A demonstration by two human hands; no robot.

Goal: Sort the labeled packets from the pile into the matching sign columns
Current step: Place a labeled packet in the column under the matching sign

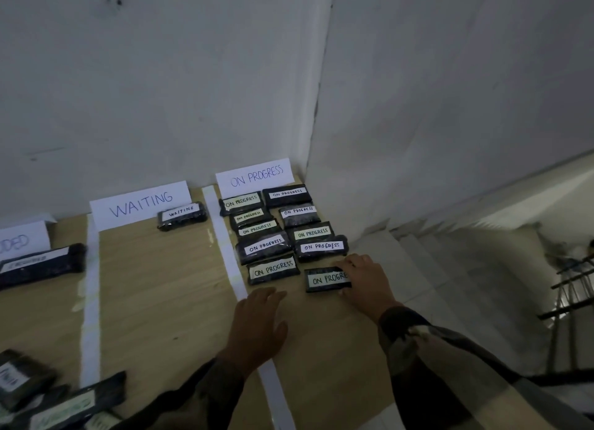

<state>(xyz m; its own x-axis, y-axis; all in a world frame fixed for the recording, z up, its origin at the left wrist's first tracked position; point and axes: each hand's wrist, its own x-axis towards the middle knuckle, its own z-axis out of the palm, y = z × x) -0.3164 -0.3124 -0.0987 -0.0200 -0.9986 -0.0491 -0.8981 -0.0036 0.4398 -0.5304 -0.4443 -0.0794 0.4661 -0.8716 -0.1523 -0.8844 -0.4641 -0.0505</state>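
Because its label reads ON PROGRESS, my right hand (363, 285) pinches the packet (323, 280) by its right end, at the six o'clock end of the column under the ON PROGRESS sign (255, 175). My left hand (260, 323) lies flat with straight fingers, I think for support. I count ten packets there and one under the WAITING sign (141, 204); the pile (64, 404) is at seven o'clock.

- Open: WAITING column of the surface (154, 285). Bare wood runs from its lone packet (182, 216) down towards you; pass freely here.
- Blocked: ON PROGRESS column. Two rows of packets (270, 246) fill it from the sign (255, 176) down to the nearest packet (324, 280), which your right hand (366, 281) grips.
- Partly open: wood below those rows, where your left hand (258, 326) lies flat.
- Limits: back wall (160, 92) right behind the signs; side wall (450, 108) closes the far right corner.
- Near left: pile (48, 397) crowds the corner.
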